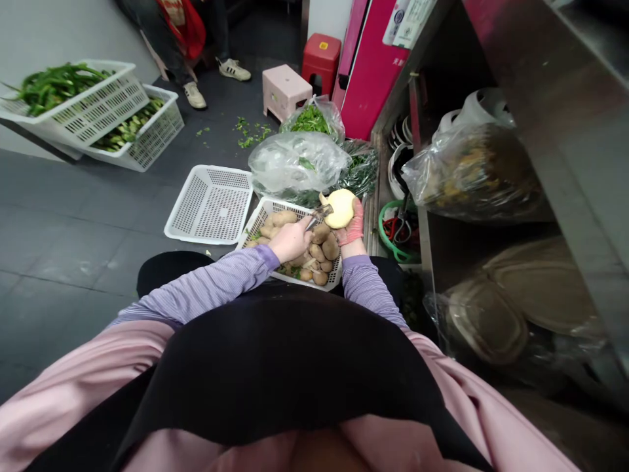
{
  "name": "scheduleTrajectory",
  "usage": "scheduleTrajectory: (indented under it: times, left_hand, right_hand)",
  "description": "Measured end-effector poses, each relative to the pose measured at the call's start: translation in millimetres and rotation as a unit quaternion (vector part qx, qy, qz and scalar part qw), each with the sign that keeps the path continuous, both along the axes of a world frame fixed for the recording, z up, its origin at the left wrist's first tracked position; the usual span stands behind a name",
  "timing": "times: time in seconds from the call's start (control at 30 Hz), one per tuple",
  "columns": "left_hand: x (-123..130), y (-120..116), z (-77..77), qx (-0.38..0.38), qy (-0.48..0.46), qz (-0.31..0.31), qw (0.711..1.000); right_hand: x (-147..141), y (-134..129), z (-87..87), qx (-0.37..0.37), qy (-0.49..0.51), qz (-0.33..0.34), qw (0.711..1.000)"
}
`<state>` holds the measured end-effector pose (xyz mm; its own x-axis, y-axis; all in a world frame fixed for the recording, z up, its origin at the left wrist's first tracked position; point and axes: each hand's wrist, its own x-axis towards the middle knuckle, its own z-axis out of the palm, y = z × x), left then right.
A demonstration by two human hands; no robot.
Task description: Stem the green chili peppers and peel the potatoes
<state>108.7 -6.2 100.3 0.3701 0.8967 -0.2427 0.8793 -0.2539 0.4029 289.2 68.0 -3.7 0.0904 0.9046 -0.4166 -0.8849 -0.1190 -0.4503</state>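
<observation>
My left hand (291,242) is closed around the handle of a peeler (319,215), whose head touches a pale, mostly bare potato (340,208). A strip of peel hangs at that potato's upper left side. Wearing a pinkish glove, my right hand (354,226) grips the potato from its right side. Beneath both hands is a white plastic basket (256,213) of unpeeled brown potatoes (328,248), partly hidden by my left hand and sleeve.
A white basket (216,226) stands left of the potatoes. Bagged greens (299,160) lie beyond. Baskets of green vegetables (63,85), stools (285,88) and a seated person's shoes (195,96) are farther off. Metal shelving (425,255) lines the right, with a green basket (386,239) holding scissors.
</observation>
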Motion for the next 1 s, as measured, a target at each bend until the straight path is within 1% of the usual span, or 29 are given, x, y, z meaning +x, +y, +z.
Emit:
scheduleTrajectory:
  times: [0.13,0.27,0.33,0.4,0.47,0.53,0.6,0.67,0.73,0.8,0.87,0.93,1.0]
  left_hand:
    - [4.4,-6.6,-4.6,0.003,0.016,0.026,1.000]
    - [12.7,-16.6,-15.6,-0.020,0.028,0.044,0.998]
    - [13.3,-23.7,-20.6,-0.029,0.031,0.029,0.999]
    - [12.8,-27.5,-22.8,-0.038,0.029,0.002,0.999]
    - [13.5,-24.2,-22.0,-0.031,0.014,-0.002,0.999]
    - [17.3,-15.3,-20.3,-0.006,0.000,0.026,1.000]
    - [23.7,-7.6,-20.7,0.003,0.003,0.055,0.999]
    - [29.6,-7.4,-24.7,-0.022,0.011,0.060,0.998]
    - [31.0,-14.6,-30.4,-0.054,0.013,0.042,0.998]
    - [25.9,-22.2,-33.8,-0.061,-0.001,0.028,0.998]
    - [16.0,-22.7,-32.1,-0.036,-0.030,0.035,0.998]
    - [5.6,-13.5,-25.7,-0.012,-0.064,0.050,0.997]
    - [-2.1,2.1,-16.9,-0.010,-0.101,0.050,0.994]
  right_hand:
    - [-6.9,-1.1,-4.0,-0.028,-0.017,-0.025,0.999]
    - [-10.9,-1.5,-11.3,-0.067,-0.053,-0.054,0.995]
    - [-9.1,0.5,-14.5,-0.074,-0.062,-0.072,0.993]
    - [-5.4,3.4,-16.5,-0.083,-0.057,-0.108,0.989]
    - [-2.4,5.9,-17.7,-0.093,-0.046,-0.144,0.984]
    - [-2.3,7.0,-19.1,-0.098,-0.044,-0.159,0.981]
    - [-4.7,6.7,-21.0,-0.106,-0.051,-0.159,0.980]
    - [-6.4,5.8,-23.2,-0.126,-0.059,-0.169,0.976]
    - [-4.4,5.6,-24.3,-0.141,-0.069,-0.182,0.971]
    - [1.6,6.3,-23.4,-0.129,-0.074,-0.174,0.973]
    - [8.9,6.8,-19.8,-0.105,-0.061,-0.145,0.982]
    - [13.4,5.6,-14.2,-0.092,-0.031,-0.106,0.990]
    - [12.8,1.8,-8.3,-0.085,-0.008,-0.060,0.995]
